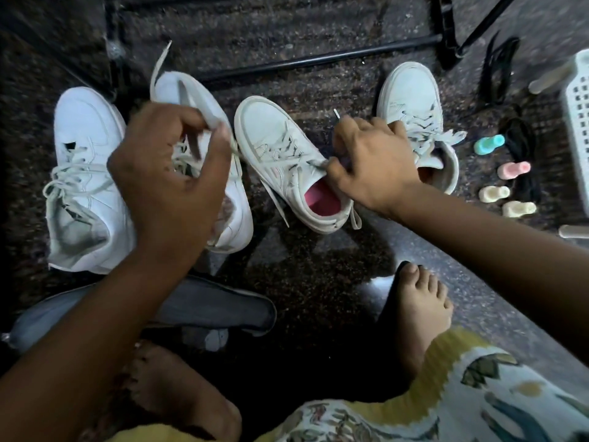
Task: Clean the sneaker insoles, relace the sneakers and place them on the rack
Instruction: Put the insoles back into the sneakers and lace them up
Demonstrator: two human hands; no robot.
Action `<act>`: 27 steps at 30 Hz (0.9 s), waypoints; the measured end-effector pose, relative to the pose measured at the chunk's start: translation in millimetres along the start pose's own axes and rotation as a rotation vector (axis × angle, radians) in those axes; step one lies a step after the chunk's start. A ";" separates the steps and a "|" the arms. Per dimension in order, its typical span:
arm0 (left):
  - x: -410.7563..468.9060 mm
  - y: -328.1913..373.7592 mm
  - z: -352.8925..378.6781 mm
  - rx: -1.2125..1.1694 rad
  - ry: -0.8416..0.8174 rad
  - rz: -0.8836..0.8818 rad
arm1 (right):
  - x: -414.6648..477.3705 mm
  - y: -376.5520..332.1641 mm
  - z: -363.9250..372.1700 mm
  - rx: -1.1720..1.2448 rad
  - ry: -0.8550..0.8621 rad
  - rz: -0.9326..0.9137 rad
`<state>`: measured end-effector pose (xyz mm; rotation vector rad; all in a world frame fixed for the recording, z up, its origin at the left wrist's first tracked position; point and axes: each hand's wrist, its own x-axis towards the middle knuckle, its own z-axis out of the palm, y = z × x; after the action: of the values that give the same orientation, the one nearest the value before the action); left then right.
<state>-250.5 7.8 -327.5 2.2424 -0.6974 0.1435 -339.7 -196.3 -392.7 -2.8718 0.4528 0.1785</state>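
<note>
L hand (165, 173) & R hand (369, 164) each on a lace, 4 sneakers in a row on the dark speckled stone floor (318, 275).
My L hand was curled tight round the flat white lace (161, 62) of the 2nd white leather sneaker (194, 90) from the left, lace end trailing up past the toe. My R hand pinched the pale lace (337, 114) of the 3rd off-white sneaker (271, 132), w/ its pink insole (320, 202) inside, lace tip poking up above my knuckles. The 1st white sneaker (86, 129) sat far left, loosely laced; the 4th off-white sneaker (411, 90) far right, laced. 2 grey flat insoles (207, 303) lay on the floor under my L forearm. The black metal rack bar (318, 59) ran just behind the toes. Black laces (497, 68), 4 small pastel plastic pieces (489, 145) & a white plastic basket (577, 100) were off to the right.
</note>
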 end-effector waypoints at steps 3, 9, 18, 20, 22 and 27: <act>-8.8 -5.6 -19.4 0.291 -0.583 -0.196 | 4.8 -3.2 -3.6 0.085 -0.059 -0.094; -1.4 1.5 -9.8 0.652 -0.467 0.109 | 4.7 -3.1 11.3 0.146 -0.065 -0.209; -12.6 -18.9 105.9 -0.079 -0.502 -0.021 | -16.8 -7.8 20.6 0.362 0.116 0.000; -12.8 -21.1 109.0 -0.130 -0.461 -0.056 | -20.8 -8.6 23.6 0.460 0.150 0.067; -12.0 -22.9 112.6 -0.169 -0.444 -0.090 | -23.4 -8.9 26.2 0.564 0.179 0.140; -5.5 -24.3 118.6 -0.240 -0.482 -0.203 | -27.6 -7.9 35.0 0.863 0.174 0.375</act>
<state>-255.5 -60.2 -427.7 2.1091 -0.6849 -0.5682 -366.2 -172.5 -420.7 -1.9470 0.8492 -0.1738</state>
